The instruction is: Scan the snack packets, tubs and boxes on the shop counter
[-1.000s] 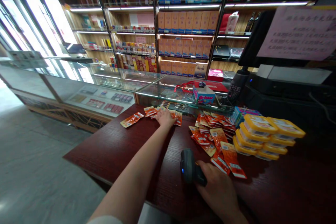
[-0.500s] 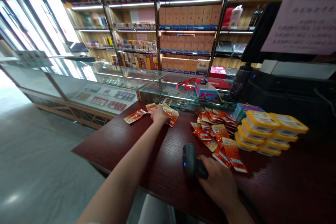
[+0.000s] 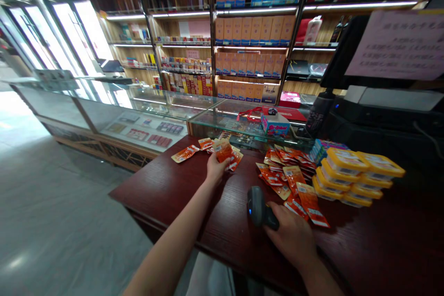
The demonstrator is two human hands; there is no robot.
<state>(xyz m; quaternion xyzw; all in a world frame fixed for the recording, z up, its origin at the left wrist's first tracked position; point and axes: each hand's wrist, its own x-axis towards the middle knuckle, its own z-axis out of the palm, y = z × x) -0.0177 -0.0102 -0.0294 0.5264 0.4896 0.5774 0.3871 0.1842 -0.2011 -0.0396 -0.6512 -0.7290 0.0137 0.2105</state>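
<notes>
My left hand (image 3: 215, 169) pinches an orange snack packet (image 3: 224, 149), tilted up from the small pile at the left of the dark wooden counter (image 3: 166, 185). Beside that pile, a single packet (image 3: 185, 153) lies flat. My right hand (image 3: 293, 233) is wrapped round the handle of a black barcode scanner (image 3: 256, 206), whose head faces left and shows a small blue light. A larger heap of orange packets (image 3: 277, 171) lies just beyond the scanner, with several of them overlapping near my right hand.
Yellow-lidded plastic tubs (image 3: 347, 162) are stacked right of the heap, before a dark monitor (image 3: 342, 51) bearing a paper notice. A glass display case (image 3: 204, 118) borders the counter's far edge, with a small blue and pink box (image 3: 275, 125) on it. Shelves of boxes stand behind.
My left hand has taken hold of a packet and raised it from the pile. My right hand still holds the scanner. The whole view has shifted slightly.
</notes>
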